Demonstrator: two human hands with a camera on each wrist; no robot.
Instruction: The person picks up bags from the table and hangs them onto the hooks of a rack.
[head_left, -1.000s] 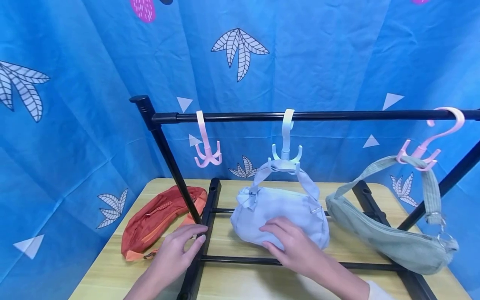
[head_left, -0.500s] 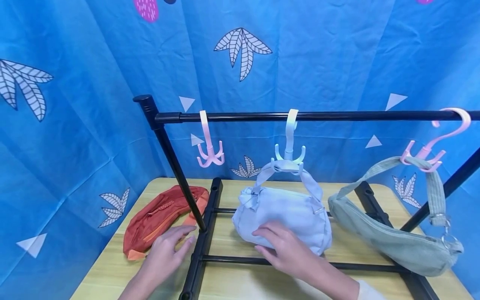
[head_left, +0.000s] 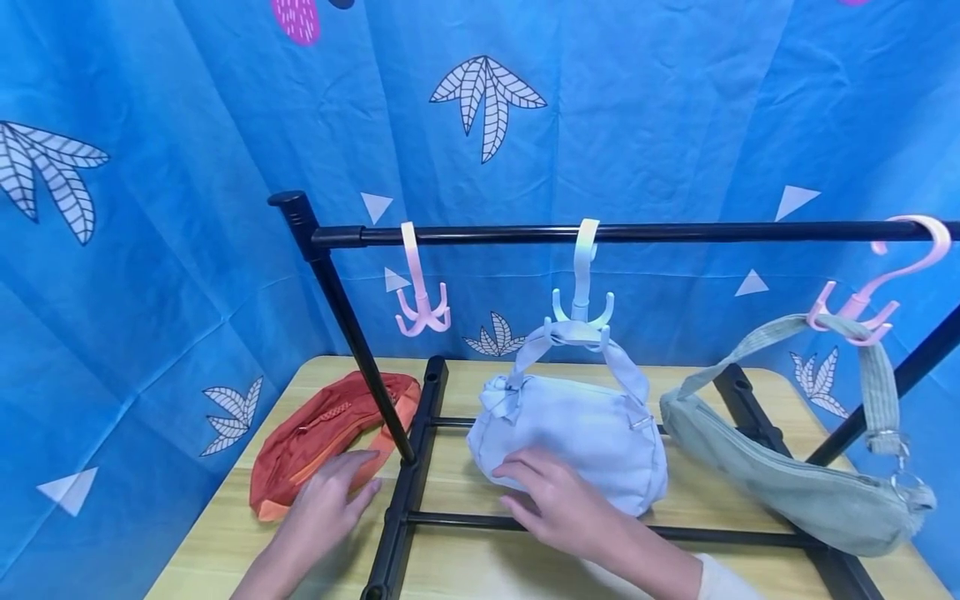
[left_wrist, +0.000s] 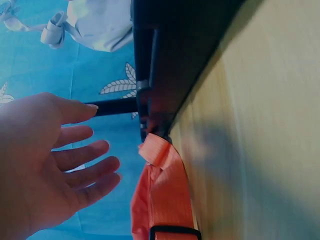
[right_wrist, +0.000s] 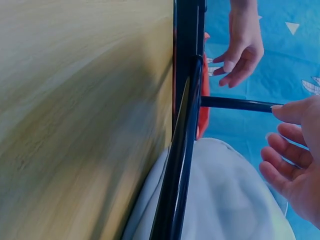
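In the head view my left hand (head_left: 322,504) hovers by the near edge of a red waist bag (head_left: 318,433) lying on the table, left of the rack. Its fingers are loosely bent and hold nothing; the left wrist view shows them apart from the bag's orange strap (left_wrist: 170,192). My right hand (head_left: 551,504) is in front of a pale blue bag (head_left: 573,429), fingers relaxed around nothing. The blue bag's strap hangs on a blue hook (head_left: 581,287). To the right, a grey-green shoulder bag (head_left: 787,479) hangs by its strap from a pink hook (head_left: 855,304).
A black rack (head_left: 495,235) stands on the wooden table (head_left: 468,567), its left post (head_left: 348,325) rising beside the red bag. Another pink hook (head_left: 422,292) hangs on the bar with nothing on it. A blue patterned curtain (head_left: 637,125) surrounds the table.
Both hands have drifted left and slightly down, the left one away from the rack's post toward the red bag. The hanging bags stay in place while the view shifts slightly.
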